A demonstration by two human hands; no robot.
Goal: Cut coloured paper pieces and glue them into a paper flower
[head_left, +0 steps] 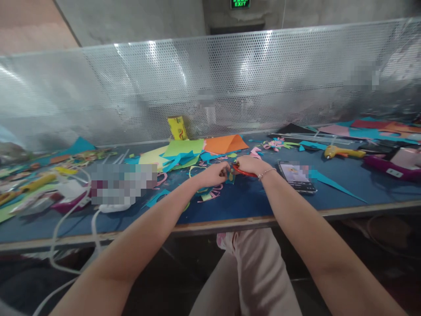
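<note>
My right hand (251,165) is closed round red-handled scissors (244,173), whose blades point left and are mostly hidden. Close beside it, the bent fingers of my left hand (215,174) pinch a small bluish piece of craft sheet (231,177), partly covered by the fingers. Both hands are low over the blue table, almost touching each other. Thin pink and yellow offcuts (210,193) lie under and around my left hand. Behind the hands are a lime green sheet (184,148) and an orange sheet (225,144) with a curled edge.
A phone (297,176) lies right of my right hand, near a pointed blue strip (338,186). Farther right are a yellow glue gun (344,152) and a purple holder (390,169). White cables (57,232) hang off the table at left. A perforated metal screen (138,87) stands behind.
</note>
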